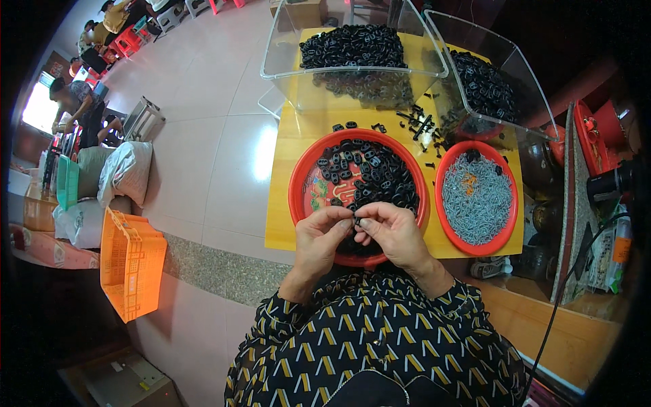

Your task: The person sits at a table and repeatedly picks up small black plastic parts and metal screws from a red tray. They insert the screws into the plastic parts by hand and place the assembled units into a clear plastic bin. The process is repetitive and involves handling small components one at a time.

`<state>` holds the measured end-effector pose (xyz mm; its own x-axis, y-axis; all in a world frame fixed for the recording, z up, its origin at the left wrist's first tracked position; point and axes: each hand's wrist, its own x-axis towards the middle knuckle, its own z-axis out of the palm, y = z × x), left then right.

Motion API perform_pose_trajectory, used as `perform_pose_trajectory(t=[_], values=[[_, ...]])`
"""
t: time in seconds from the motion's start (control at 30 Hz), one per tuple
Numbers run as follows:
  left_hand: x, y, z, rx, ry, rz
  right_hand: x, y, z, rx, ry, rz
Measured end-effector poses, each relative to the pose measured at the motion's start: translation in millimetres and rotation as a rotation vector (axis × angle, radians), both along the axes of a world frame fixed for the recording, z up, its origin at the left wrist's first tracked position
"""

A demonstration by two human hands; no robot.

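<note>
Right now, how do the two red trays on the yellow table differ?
Size: the left tray looks larger than the right tray.
Contents: the left tray holds black oval pieces; the right tray, mostly silvery screw-like pieces.
Both are red and sit on the yellow table.

Dark piece point(357, 220) mostly hidden between fingertips point(368, 224), left clear bin point(291, 74) cut off above, distant people point(116, 18) blurred

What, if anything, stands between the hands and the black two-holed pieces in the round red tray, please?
Nothing visible: the left hand and right hand meet over the near part of the round red tray, with black two-holed pieces uncovered beyond the fingertips.
</note>
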<state>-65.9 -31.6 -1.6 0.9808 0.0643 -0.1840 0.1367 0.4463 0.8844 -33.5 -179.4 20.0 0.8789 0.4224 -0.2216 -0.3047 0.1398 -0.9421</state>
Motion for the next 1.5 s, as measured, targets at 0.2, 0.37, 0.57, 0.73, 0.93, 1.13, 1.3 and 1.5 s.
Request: perform_pose_trajectory(t=[0.2, 0.37, 0.57, 0.73, 0.93, 1.13, 1.3, 1.5], values=[[-1, 2, -3, -0.088, -0.029, 0.015, 1, 2, -4, -0.515, -0.647, -0.011], [-2, 6, -5, -0.225, -0.004, -0.011, -2, -1, 5, -0.361, -0.206, 0.006], [-4, 4, 0, -0.336, 0.049, -0.049, -6, 3, 9, -0.125, -0.065, -0.038], [-5, 3, 0, -0.323, 0.028, -0.074, -6, 0, 12, -0.175, -0.027, -0.028], [-6, 0, 0, -0.312, 0.024, -0.070, -7, 1, 14, -0.195, -0.025, -0.009], [-6, 0, -1, -0.300, 0.017, -0.083, -7, 0, 13, -0.203, -0.043, -0.009], [-6, 0, -1, -0.267, 0.001, -0.095, -7, 0, 14, -0.214, -0.044, -0.015], [-6, 0, -3, -0.239, -0.007, -0.104, -8, -1, 15, -0.232, -0.056, -0.037]])
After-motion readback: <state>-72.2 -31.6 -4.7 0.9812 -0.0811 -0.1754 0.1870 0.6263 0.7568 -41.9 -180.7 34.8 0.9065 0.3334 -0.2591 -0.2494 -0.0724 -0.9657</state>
